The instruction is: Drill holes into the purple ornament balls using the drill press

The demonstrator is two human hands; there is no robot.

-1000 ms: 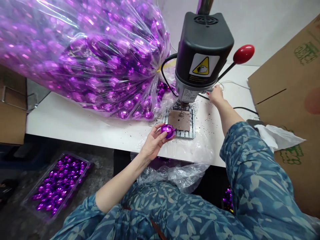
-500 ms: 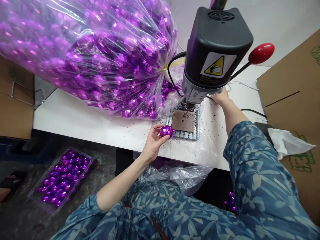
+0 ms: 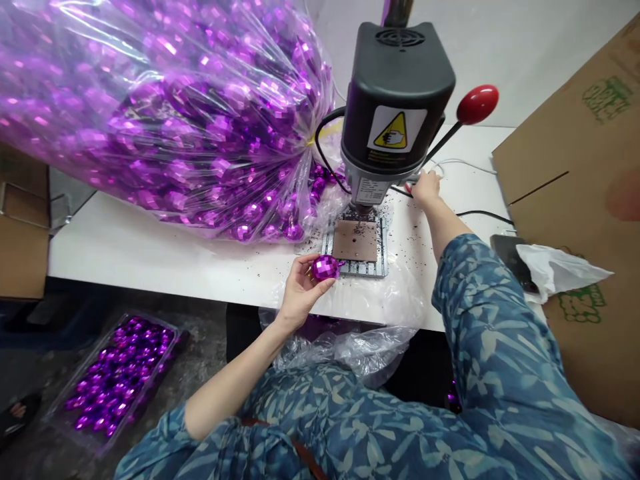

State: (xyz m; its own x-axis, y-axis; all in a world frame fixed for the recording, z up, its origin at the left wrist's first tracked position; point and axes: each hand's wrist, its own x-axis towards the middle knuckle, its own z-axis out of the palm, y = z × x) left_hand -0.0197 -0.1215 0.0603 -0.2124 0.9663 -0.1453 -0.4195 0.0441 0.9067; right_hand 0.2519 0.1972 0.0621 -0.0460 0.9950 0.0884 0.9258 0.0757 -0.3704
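My left hand (image 3: 303, 290) pinches a shiny purple faceted ball ornament (image 3: 325, 267) between thumb and fingers, at the near left edge of the drill press's base. The ornament's narrow tip points right, toward the brown board (image 3: 356, 241) that lies on the slotted metal base (image 3: 381, 267). Above the board stands the dark drill press (image 3: 400, 87). My right hand (image 3: 427, 189) reaches in on the machine's right side, fingers curled beside a grey bar and a small red piece. What it grips is partly hidden.
A huge clear bag (image 3: 200, 147) of purple ornaments lies on the white table (image 3: 200, 263). A red-knobbed lever (image 3: 477, 105) sticks out on the press's right. Cardboard boxes (image 3: 550, 200) flank the table. On the floor sits a clear bin (image 3: 173, 340) of purple ornaments. Dark shavings surround the base.
The view has shifted, so the press sits farther left in it. More of my right hand shows beside the machine. My left hand keeps the ornament near the base's edge.
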